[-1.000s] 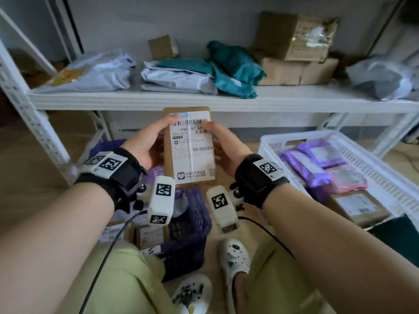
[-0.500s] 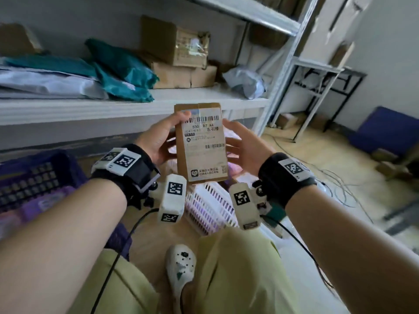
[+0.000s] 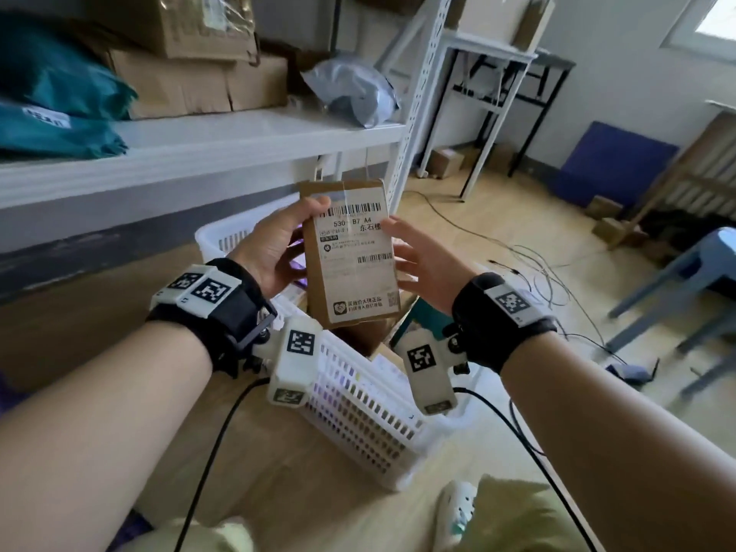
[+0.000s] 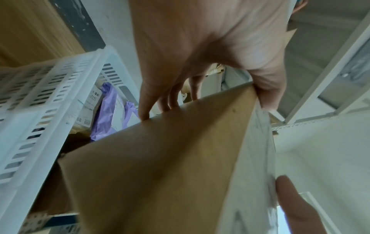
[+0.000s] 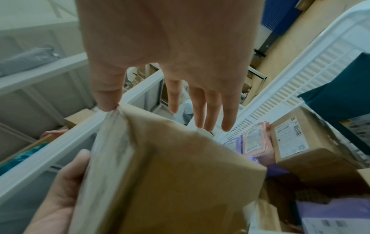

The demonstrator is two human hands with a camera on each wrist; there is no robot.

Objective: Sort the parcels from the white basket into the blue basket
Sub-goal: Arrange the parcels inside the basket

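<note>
A flat brown cardboard parcel [image 3: 354, 280] with a white barcode label stands upright above the white basket [image 3: 358, 412]. My left hand [image 3: 286, 241] grips its left edge, thumb on the label, fingers behind. In the left wrist view that hand [image 4: 200, 63] pinches the parcel [image 4: 160, 166]. My right hand [image 3: 414, 253] is beside the right edge with fingers straight and spread. In the right wrist view only its thumb [image 5: 106, 98] touches the parcel's [image 5: 170, 174] top corner. The blue basket is out of view.
The white basket [image 5: 290, 79] holds purple bags [image 4: 104, 114], a pink bag [image 5: 256, 142], a labelled brown box [image 5: 296, 142] and a teal bag [image 5: 340, 102]. The shelf [image 3: 199, 153] behind carries boxes and bags. Cables [image 3: 517, 253] and a blue stool [image 3: 697, 268] lie to the right.
The head view has swung right, so the blue basket has left it and the white basket now lies under my hands. My right fingers have straightened off the parcel.
</note>
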